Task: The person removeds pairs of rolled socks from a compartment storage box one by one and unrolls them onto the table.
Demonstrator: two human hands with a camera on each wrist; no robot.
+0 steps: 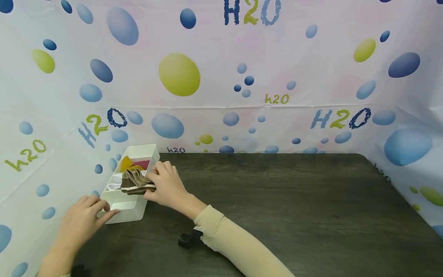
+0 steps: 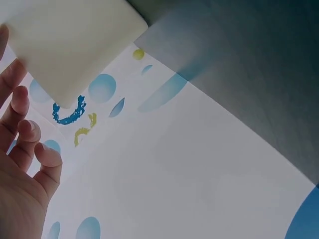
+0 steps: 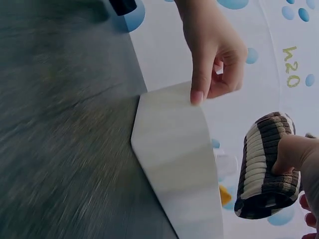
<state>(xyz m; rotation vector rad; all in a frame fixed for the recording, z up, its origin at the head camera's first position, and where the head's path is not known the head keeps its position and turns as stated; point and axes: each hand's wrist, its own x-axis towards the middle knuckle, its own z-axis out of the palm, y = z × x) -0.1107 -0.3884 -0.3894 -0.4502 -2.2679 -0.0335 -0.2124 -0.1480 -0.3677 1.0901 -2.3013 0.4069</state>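
A white compartment box [image 1: 129, 213] stands at the left of the table. My left hand [image 1: 80, 219] is at its near left corner. In the right wrist view, the left thumb lies over the outside of the near wall, with the other fingers curled behind the rim. Over the box's middle, my right hand [image 1: 167, 184] grips a rolled, ribbed sock [image 1: 135, 182] with brown and beige stripes. The right wrist view shows this striped sock [image 3: 264, 167] between thumb and fingers. Yellow and maroon folded cloth [image 1: 141, 164] fills the far compartment; white cloth [image 1: 115, 182] lies in the middle one.
The dark wooden table [image 1: 277, 207] stretches away to the right. A white sheet with coloured dots [image 1: 221, 77] hangs behind it and along the left side, close to the box. A black strap device [image 1: 190, 238] sits at the right wrist.
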